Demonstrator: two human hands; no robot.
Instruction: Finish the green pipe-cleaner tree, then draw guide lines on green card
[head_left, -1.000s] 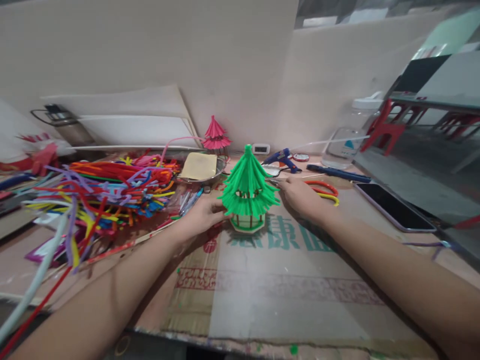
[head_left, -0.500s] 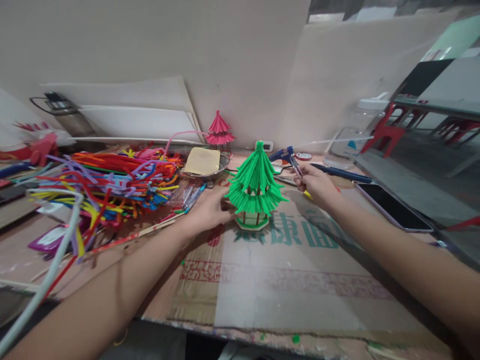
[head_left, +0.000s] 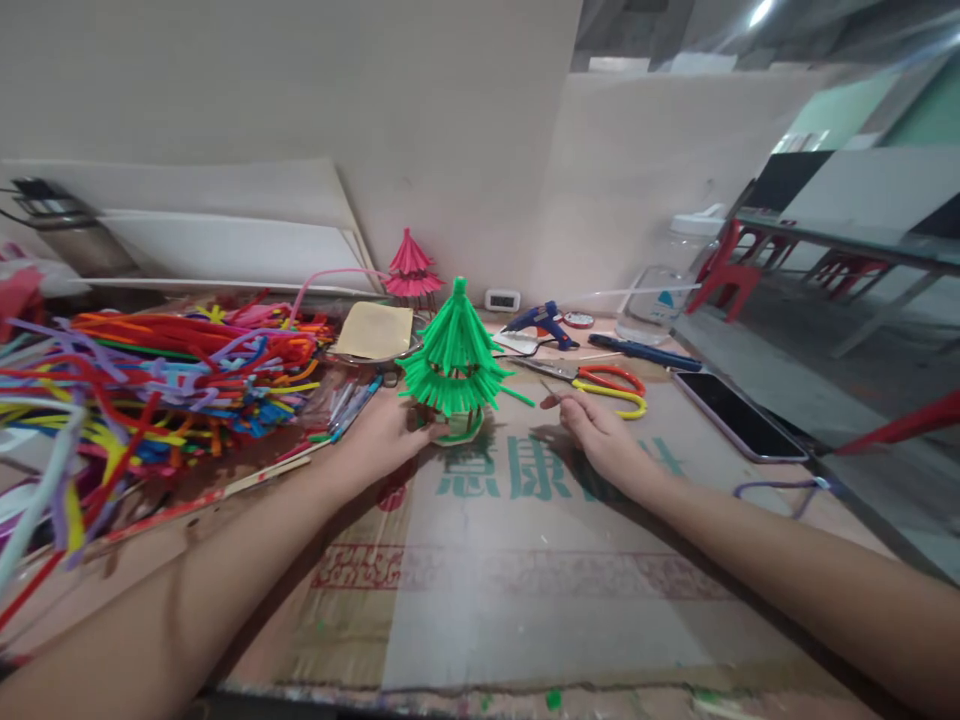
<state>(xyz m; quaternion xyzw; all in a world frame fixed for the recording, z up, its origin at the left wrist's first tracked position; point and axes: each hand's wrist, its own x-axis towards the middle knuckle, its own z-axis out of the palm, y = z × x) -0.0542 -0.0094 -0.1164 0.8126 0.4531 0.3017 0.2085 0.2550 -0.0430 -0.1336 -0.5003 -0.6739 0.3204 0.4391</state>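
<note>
A small two-tiered green pipe-cleaner pavilion stands on the cardboard, with thin brown posts under its roofs and a pale base edged in green. My left hand grips it low on its left side, thumb by the base; the other fingers are partly hidden. To its right, my right hand is closed in a pinch on a small, thin brownish piece, too blurred to name. Beyond that hand lie scissors with red and yellow handles. A loose green pipe cleaner rests behind the pavilion.
Many coloured pipe cleaners are heaped at left. A pink pavilion, a blue glue gun, a small digital clock and a clear bottle stand or lie along the back. A phone lies at right.
My right hand has drawn back from near the glue gun toward me, uncovering the scissors, and now pinches a small brownish piece. My left hand stays at the pavilion. The camera view has turned right.
</note>
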